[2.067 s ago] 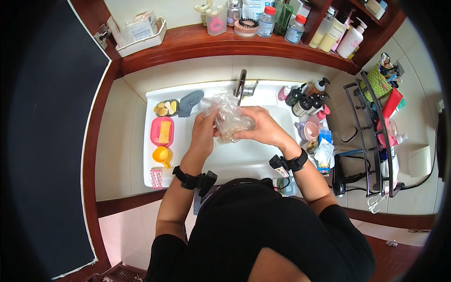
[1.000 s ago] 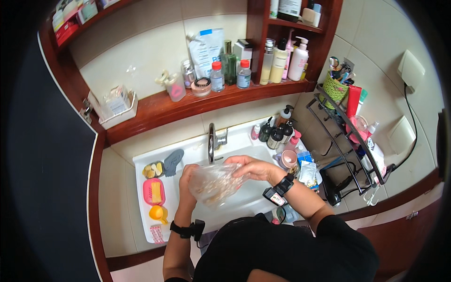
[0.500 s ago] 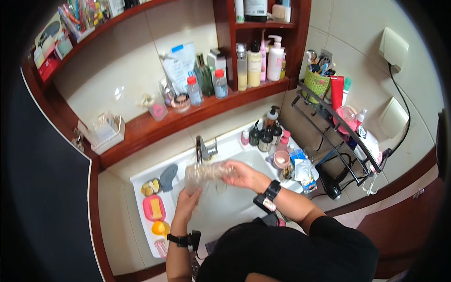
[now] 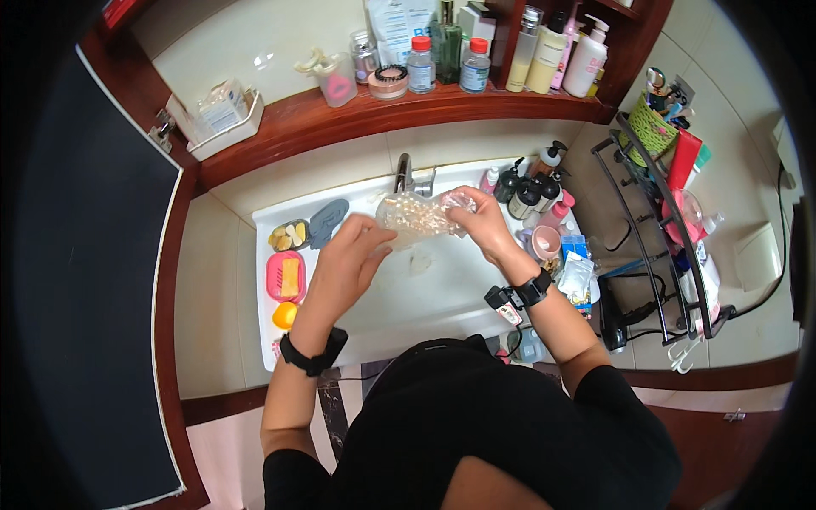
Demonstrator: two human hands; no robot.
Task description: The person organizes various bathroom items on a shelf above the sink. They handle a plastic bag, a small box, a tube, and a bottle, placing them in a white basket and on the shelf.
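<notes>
- Clear plastic bag (image 4: 413, 216), many pale bits inside; held up over the basin, just on the near side of the faucet (image 4: 402, 175).
- Right hand (image 4: 486, 228), to right and near side of faucet: thumb and fingers pinching the bag's gathered right end.
- Left hand (image 4: 342, 265), to left and near side of faucet: fingers bent, fingertips at bag's left end; cannot tell whether they grip it.
- White sink (image 4: 442, 293): basin spreads out on near side of faucet.
- Left of faucet: grey flat piece (image 4: 328, 223), then dark dish (image 4: 276, 246) of pale and yellowish lumps.
- Further left and nearer the person than faucet: pink dish (image 4: 273, 275) with yellow bar (image 4: 291, 277); yellow cup (image 4: 285, 315), partly hidden.
- Right of faucet: cluster of dark pump bottles (image 4: 524, 198), pink cup (image 4: 545, 242) on their near side.
- Far right of faucet: black rack (image 4: 663, 242), green basket (image 4: 651, 133) at its back end.
- Beyond and above faucet: reddish wooden shelf (image 4: 408, 112), two red-capped bottles (image 4: 421, 71) on it.
</notes>
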